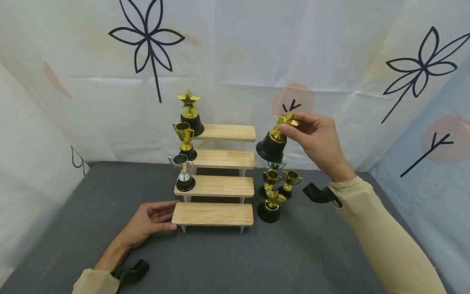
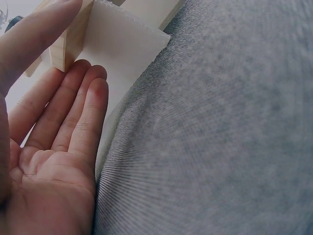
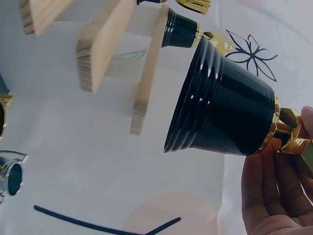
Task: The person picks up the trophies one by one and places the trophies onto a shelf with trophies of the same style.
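My right hand (image 1: 317, 136) pinches a gold star trophy (image 1: 273, 143) by its star, its black base hanging tilted above the other trophies, right of the stepped wooden shelf (image 1: 213, 214). In the right wrist view that black base (image 3: 230, 100) fills the middle. My left hand (image 1: 150, 222) lies at the left end of the lowest step, fingers nearly straight, thumb at its edge. On the shelf's left side stand a gold star trophy (image 1: 191, 116), a gold cup trophy (image 1: 185, 136) and a silver cup trophy (image 1: 185, 171), each on its own step.
Right of the shelf on the grey cloth (image 1: 293, 253) stand a gold star trophy (image 1: 269, 208), two gold cups (image 1: 271, 177) and a silver cup (image 1: 277, 165), partly hidden under the held trophy. A patterned white curtain (image 1: 235, 49) hangs behind.
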Motion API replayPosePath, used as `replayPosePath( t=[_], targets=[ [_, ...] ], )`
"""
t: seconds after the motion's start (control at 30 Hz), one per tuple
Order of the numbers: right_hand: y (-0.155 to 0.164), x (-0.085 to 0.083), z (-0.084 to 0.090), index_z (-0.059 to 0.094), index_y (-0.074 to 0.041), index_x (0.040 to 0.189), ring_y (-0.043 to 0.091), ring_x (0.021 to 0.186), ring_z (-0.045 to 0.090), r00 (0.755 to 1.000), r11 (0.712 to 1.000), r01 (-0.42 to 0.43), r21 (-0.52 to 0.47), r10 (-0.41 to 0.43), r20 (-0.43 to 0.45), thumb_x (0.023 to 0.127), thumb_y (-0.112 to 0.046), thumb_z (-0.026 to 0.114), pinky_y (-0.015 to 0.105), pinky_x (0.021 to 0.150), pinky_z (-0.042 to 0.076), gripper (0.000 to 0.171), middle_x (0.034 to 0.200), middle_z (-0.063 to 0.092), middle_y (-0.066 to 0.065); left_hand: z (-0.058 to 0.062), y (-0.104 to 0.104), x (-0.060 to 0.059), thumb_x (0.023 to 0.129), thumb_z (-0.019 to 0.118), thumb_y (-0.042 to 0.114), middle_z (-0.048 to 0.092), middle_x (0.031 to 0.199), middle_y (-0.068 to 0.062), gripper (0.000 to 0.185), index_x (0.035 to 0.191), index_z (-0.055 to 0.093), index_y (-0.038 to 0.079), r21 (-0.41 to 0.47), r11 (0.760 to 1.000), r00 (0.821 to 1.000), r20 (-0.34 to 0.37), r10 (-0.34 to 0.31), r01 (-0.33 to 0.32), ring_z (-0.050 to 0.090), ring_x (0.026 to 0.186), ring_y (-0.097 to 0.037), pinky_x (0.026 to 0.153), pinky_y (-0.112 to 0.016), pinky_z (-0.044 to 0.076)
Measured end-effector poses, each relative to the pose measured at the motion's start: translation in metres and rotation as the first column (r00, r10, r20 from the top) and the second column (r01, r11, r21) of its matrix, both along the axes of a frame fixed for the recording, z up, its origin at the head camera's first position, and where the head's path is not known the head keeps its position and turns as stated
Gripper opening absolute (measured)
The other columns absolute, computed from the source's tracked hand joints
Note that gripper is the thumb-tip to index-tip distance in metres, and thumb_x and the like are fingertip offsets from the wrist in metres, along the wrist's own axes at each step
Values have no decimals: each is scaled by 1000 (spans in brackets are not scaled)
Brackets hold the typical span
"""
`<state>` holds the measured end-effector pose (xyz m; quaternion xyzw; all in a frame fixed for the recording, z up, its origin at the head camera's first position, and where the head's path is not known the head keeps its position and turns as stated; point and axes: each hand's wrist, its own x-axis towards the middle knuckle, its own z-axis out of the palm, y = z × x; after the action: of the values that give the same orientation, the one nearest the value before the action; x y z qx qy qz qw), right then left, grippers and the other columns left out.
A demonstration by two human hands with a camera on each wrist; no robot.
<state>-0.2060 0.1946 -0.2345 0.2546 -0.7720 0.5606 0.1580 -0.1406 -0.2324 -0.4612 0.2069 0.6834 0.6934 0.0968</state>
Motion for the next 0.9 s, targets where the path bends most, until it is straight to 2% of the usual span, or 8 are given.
replayPosePath(
  t=[0.1, 0.33, 0.63, 0.9],
  targets=[
    [-6, -4, 5, 70, 7, 121, 18, 93, 69, 1000, 1000, 4, 1, -4, -7, 93, -4, 73, 21, 85, 59, 30, 110, 72, 6, 0, -1, 0, 81, 77, -13, 59, 138, -21, 68, 139, 43, -23, 10, 1000, 1000, -1, -10, 10, 64, 119, -15, 99, -32, 55],
    [-20, -15, 14, 70, 9, 119, 18, 90, 69, 1000, 1000, -8, 0, 8, 7, 93, -2, 73, 23, 84, 59, 29, 106, 71, 5, 0, -1, 0, 81, 77, -13, 60, 138, -18, 68, 139, 42, -23, 16, 1000, 1000, -6, -20, 20, 63, 120, -15, 100, -32, 55],
    [-38, -34, 19, 70, 12, 116, 19, 87, 69, 996, 995, -94, -25, 94, 0, 92, 2, 72, 25, 84, 59, 25, 100, 70, 5, 3, 0, 1, 81, 78, -11, 48, 140, -40, 69, 139, 43, -23, -25, 1000, 1000, 1, 5, -5, 64, 119, -13, 99, -31, 55],
    [-53, -45, 20, 69, 10, 119, 17, 91, 69, 995, 995, -90, 38, 88, 48, 93, -1, 73, 28, 90, 58, 29, 104, 70, 11, 3, 0, 1, 82, 78, -11, 50, 140, -37, 68, 139, 43, -23, -17, 1000, 1000, 10, -3, 3, 64, 119, -14, 99, -32, 55]
  ],
)
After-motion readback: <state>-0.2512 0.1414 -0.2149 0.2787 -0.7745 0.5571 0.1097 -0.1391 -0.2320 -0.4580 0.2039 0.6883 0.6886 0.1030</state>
